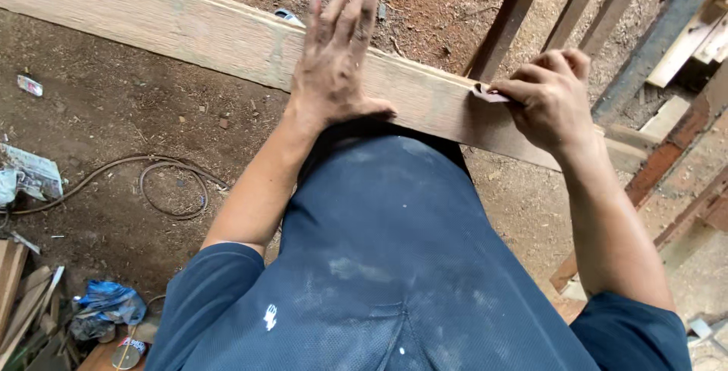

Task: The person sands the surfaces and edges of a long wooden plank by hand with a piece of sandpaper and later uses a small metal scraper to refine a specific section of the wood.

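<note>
My left hand point(334, 68) lies spread flat, steadying the long pale stiff, likely heavy wooden plank point(189, 34), while my right hand point(550, 98) pinches a small flat pale marker point(485, 94) at its far edge.

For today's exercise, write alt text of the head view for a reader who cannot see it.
A person's left hand presses flat on a long wooden plank while the right hand pinches a small pale piece against its edge. Below lie a dirt floor, a looped cable and wood offcuts.

open dirt floor point(114, 106) L of plank point(189, 30), timber frames point(561, 0) crowd R
</note>
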